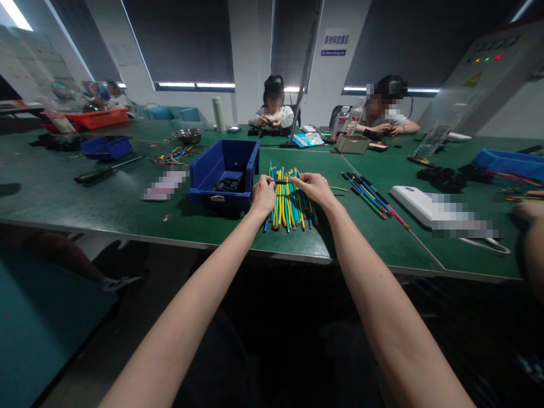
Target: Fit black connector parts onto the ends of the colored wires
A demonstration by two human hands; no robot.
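Observation:
Above a spread of cut wires [285,212], yellow, green and blue with bare copper ends, my two hands meet. Between them runs a short black tube [281,182], roughly level. My left hand [264,195] is closed in a pinch on its left end. Fingers and thumb of my right hand [314,187] pinch at its right end; whether a wire sits inside the tube cannot be seen. A thin yellow-green wire end [339,188] shows just right of my right hand. Beside my left hand stands a blue bin [225,198] with black pieces [229,182] in it.
Right of the pile lie wires with black sleeves [368,195] and a white power bank [410,205]. A screwdriver [91,174], a smaller blue bin [106,148] and a metal bowl [187,136] are leftward. Co-workers [272,107] sit across the green table [204,226].

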